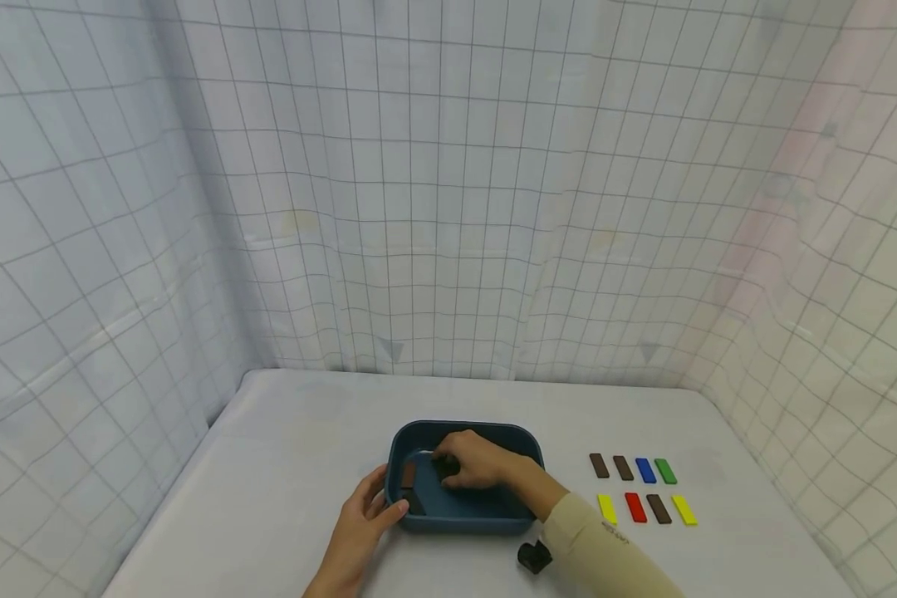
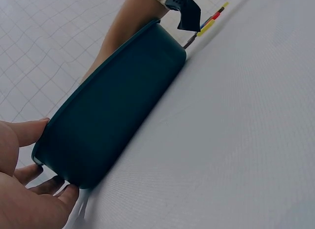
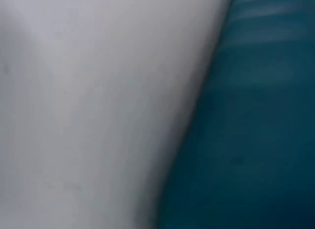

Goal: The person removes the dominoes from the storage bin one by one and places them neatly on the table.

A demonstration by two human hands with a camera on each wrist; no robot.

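Observation:
In the head view a dark teal plastic tub [image 1: 463,526] stands on the white table. My left hand [image 1: 361,525] grips its left end, thumb at the rim and fingers against the outer wall, as the left wrist view of the tub [image 2: 108,106] also shows. My right hand [image 1: 478,461] reaches inside and pinches a small dark piece [image 1: 446,467], mostly hidden by the fingers. A brown tile [image 1: 408,475] and a black tile [image 1: 413,502] lie along the tub's left side. The right wrist view shows only the tub wall [image 3: 256,140] and blurred white; no hand.
To the tub's right, flat tiles lie in two rows: brown, blue [image 1: 646,471] and green [image 1: 666,471] behind; yellow, red [image 1: 636,507] and brown in front. A black device [image 1: 534,556] sits by the right wrist. White gridded curtains [image 1: 448,208] surround the table.

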